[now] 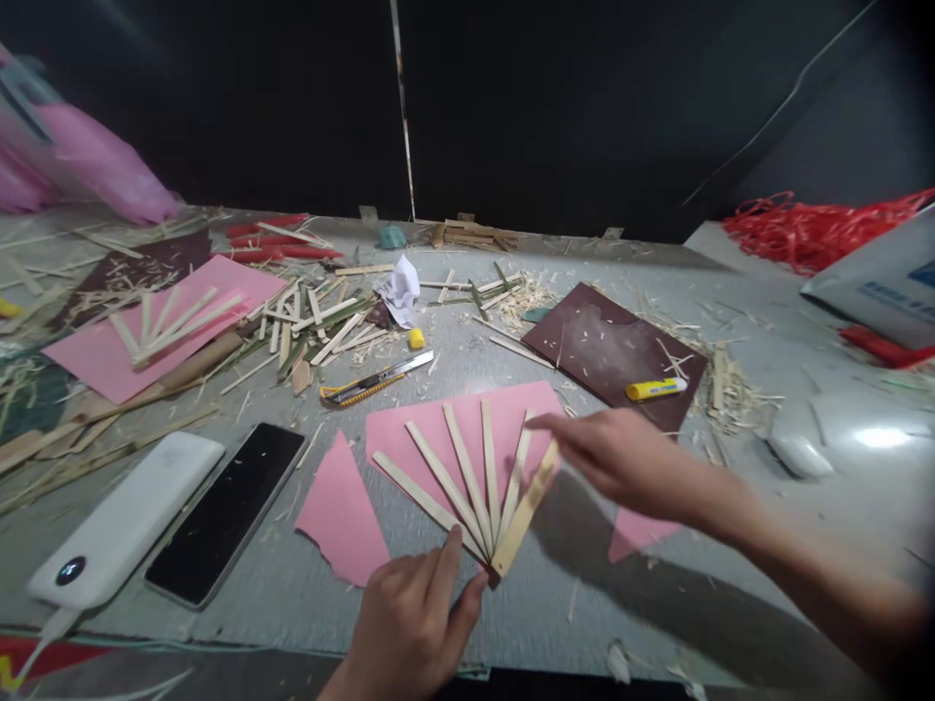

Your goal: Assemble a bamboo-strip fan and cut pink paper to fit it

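While the left hand [416, 608] sets its index finger on the outermost thin slat and its thumb against the pivot end, the right hand [620, 453] reaches across with its index finger extended to the upper tip of the thin slat beside the broad guard slat [526, 509]. Between the two sets of fingers lies the bamboo fan frame [466, 477], fanned out over a pink paper sheet [467, 419] on the worktop [555, 613]. The left thumb and index finger stand apart, pressing rather than gripping; the other right fingers are curled near the guard slat's end, and I cannot tell whether they pinch it.

The step in hand looks like spacing the slats over the paper. The next move seems to call for a steady pivot under the left thumb and light nudges from the right index finger, so the gaps come out even.

Ahead of the left fingers lies a utility knife [376, 380], a torn pink scrap [343, 516] is just left of them, and beyond the right knuckles a glue stick [650, 390] rests on a dark brown sheet [606, 336].
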Tool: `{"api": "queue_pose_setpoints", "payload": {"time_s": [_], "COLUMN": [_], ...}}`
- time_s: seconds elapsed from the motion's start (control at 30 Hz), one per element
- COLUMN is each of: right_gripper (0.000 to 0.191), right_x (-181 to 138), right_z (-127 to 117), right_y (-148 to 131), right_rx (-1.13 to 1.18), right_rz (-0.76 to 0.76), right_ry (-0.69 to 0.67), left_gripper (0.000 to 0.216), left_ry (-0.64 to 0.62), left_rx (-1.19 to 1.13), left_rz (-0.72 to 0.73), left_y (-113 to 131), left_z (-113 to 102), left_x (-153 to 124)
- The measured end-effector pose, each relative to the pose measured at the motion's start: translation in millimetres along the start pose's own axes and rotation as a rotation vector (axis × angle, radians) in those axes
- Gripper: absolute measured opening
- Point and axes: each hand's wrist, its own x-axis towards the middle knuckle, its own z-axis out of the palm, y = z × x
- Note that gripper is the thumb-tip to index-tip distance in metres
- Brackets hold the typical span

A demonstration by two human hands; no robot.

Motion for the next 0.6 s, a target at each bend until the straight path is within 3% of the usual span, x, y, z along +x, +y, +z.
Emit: {"api": "queue_pose_setpoints", "payload": {"time_s": [0.13,0.2,0.3,0.47,0.6], "right_gripper": [0.031,0.029,0.028,0.021,0.022], "right_x": [-50,-76,-108,-125,-84], "right_z": [-2,1,8,23,23], "right_y": [91,127,159,169,143], "right_rx": [-0.205,-0.235,-0.271,-0.242,-0.207], "right_rz": [0.480,0.563,0.633,0.527,0.331], "right_ry": [0.183,0.222,0.300,0.391,0.405], "left_gripper": [0.026,0.025,0.021,0.017,0.013], "left_ry": [0.034,0.064,0.134,0.172,0.141], "left_rx": [-0.026,-0.048,-0.043,0.084,0.106], "left_rz": [-0.013,-0.016,-0.028,-0.157,-0.157], "left_y": [-1,-1,-7,-43,-72], "left_z": [3,3,-6,-32,-39], "left_x": [1,1,2,4,4]}}
